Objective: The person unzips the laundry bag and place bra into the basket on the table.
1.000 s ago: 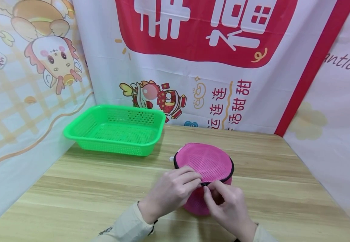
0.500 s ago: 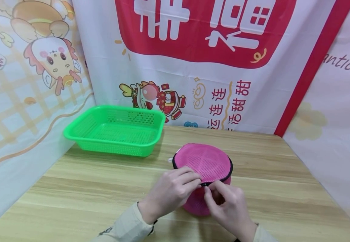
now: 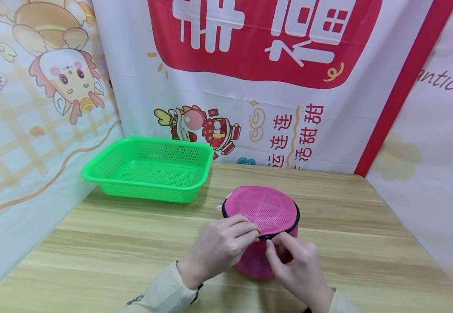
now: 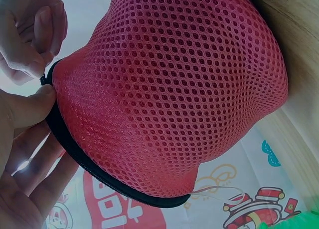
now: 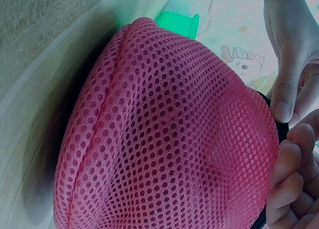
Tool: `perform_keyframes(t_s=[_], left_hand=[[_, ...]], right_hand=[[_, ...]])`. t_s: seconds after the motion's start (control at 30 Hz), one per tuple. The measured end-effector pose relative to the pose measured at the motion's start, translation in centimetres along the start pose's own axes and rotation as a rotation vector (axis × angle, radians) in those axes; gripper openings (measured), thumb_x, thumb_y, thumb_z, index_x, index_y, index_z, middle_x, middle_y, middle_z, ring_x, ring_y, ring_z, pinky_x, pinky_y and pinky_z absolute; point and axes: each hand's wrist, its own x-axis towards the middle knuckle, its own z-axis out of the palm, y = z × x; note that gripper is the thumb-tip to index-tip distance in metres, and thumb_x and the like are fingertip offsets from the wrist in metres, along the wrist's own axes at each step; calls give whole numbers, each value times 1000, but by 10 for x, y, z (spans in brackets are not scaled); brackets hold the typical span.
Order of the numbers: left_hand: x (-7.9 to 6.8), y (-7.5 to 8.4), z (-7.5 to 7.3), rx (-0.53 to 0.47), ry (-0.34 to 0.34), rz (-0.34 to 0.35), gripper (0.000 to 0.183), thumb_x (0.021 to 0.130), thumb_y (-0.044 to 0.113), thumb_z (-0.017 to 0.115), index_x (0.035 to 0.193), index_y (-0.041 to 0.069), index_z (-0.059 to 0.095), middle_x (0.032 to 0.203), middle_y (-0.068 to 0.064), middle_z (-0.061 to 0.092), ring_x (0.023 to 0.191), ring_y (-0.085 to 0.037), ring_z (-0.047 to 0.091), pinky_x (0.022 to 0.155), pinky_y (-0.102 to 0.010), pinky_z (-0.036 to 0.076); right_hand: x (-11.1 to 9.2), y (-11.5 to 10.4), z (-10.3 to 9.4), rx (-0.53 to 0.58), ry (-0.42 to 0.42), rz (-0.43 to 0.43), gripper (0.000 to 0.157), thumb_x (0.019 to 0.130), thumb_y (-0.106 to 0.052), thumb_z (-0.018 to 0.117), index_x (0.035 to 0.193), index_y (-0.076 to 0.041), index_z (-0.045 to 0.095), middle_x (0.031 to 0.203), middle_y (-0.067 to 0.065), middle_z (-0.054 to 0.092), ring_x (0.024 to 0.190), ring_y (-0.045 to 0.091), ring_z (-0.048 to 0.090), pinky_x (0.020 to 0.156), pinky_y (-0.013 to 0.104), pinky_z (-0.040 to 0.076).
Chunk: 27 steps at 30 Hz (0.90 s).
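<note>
A round pink mesh laundry bag (image 3: 260,208) stands upright on the wooden table, its lid edged by a black zipper (image 3: 297,219). At the front of the rim my left hand (image 3: 226,243) pinches the zipper edge. In the left wrist view its thumb (image 4: 32,109) lies on the black band, with the other fingers behind it. Just to the right, my right hand (image 3: 296,265) pinches at the zipper with thumb and curled index finger, its fingertips close beside the left ones. The zipper pull itself is mostly hidden by these fingers. Pink mesh (image 5: 159,124) fills the right wrist view.
A green plastic basket (image 3: 148,192) with perforated walls stands at the back left, against the printed side cloth. A white tag (image 3: 219,208) sticks out from the bag's left side. Printed cloth hangings (image 3: 132,100) enclose the wooden table (image 3: 367,243) at back and sides.
My right hand has slid slightly rightward along the zipper, widening the gap to the left fingertips. The bag's top has shifted a little left. The left hand keeps its hold.
</note>
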Motion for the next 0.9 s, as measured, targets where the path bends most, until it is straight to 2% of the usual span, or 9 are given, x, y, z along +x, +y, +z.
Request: perform_keyframes(t_s=[0.4,0.57,0.67,0.8,0.9], left_hand=[[-1,-7,-4,0,43,6,16,79,1,78,93,7,75,97,-1,70,90,-13,63,82,-20,52],[-2,-9,-4,-51,56,-18,15,81,1,77,94,7,75,97,-1,70,91,-13,63,83,-19,52],[-2,-8,-4,-69,41,-29,14,82,3,76,95,9,76,100,0,70,94,-12,63,85,-19,51],[-1,-3,-2,-38,9,-22,13,85,10,75,98,12,76,104,2,69,96,-9,62,84,-17,50],[0,0,-2,-15,13,-5,14,85,10,76,98,11,76,105,2,69,96,-9,63,84,-18,51]], right_hand=[[-6,13,-4,-19,0,29,14,81,-3,63,72,-12,58,57,-15,45,48,-7,37,40,6,29],[-10,16,-2,-8,-50,24,10,88,-6,64,80,-11,61,62,-16,48,51,-7,40,42,7,33],[-11,15,0,4,-63,13,10,93,-10,62,82,-9,62,62,-16,48,51,-7,40,43,6,33],[-11,10,2,-8,-68,-23,17,98,-16,58,84,-8,63,63,-15,48,52,-7,40,43,6,33],[-9,7,3,-9,-45,-57,20,98,-18,58,83,-6,64,63,-13,48,52,-6,40,44,7,33]])
